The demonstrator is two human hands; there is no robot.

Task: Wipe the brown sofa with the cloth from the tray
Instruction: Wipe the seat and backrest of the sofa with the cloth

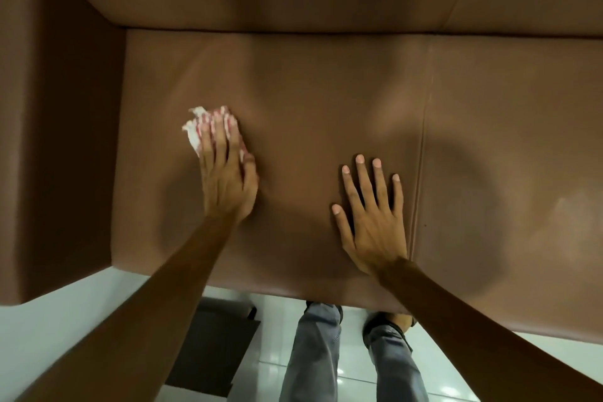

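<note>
The brown sofa [313, 88] fills most of the view, its left seat cushion right below me. My left hand [228, 179] lies palm down on a crumpled red-and-white cloth [199, 127] and presses it onto the left part of that cushion; the cloth sticks out past my fingertips. My right hand [372, 215] rests flat on the same cushion with fingers spread and nothing in it, close to the seam between the two seat cushions.
The sofa's left armrest [58, 127] rises beside the cloth. A second seat cushion [509, 153] lies to the right. Below the sofa's front edge are a white tiled floor [65, 316], a dark box-like object [212, 346] and my legs [313, 352] in grey trousers.
</note>
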